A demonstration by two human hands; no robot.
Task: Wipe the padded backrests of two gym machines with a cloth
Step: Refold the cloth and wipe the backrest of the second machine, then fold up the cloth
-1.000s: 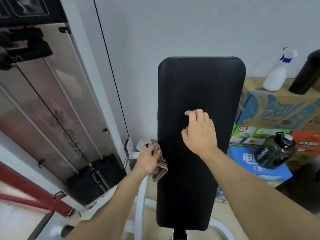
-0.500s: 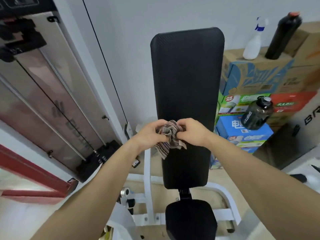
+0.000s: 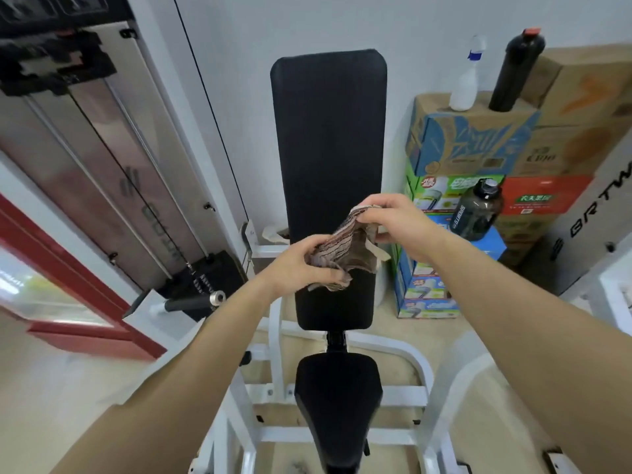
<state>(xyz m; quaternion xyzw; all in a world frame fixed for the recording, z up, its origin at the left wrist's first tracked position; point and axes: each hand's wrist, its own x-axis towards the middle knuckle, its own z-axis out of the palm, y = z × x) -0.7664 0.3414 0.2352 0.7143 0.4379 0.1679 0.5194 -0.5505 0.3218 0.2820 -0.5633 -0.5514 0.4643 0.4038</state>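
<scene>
A tall black padded backrest [image 3: 328, 138] stands upright in the middle of the view, with a black seat pad [image 3: 337, 398] below it on a white frame. In front of its lower half, both hands hold a brown striped cloth [image 3: 345, 251]. My left hand [image 3: 301, 265] grips the cloth's lower bunch. My right hand [image 3: 393, 220] pinches its upper edge and holds it stretched up and to the right. The cloth hangs just in front of the pad; contact with the pad cannot be told.
A weight-stack machine [image 3: 113, 159] with cables and a red frame stands at the left. Stacked cardboard boxes [image 3: 478, 142] at the right carry a white spray bottle [image 3: 466, 77] and a black bottle [image 3: 516, 70]; a dark sports jug [image 3: 478, 208] sits lower. White frame tubes [image 3: 342, 436] cross the floor.
A second ago only my left hand held the cloth beside the pad while my right rested on the backrest. Both hands have since met on the cloth and now pull it apart; the view dropped.
</scene>
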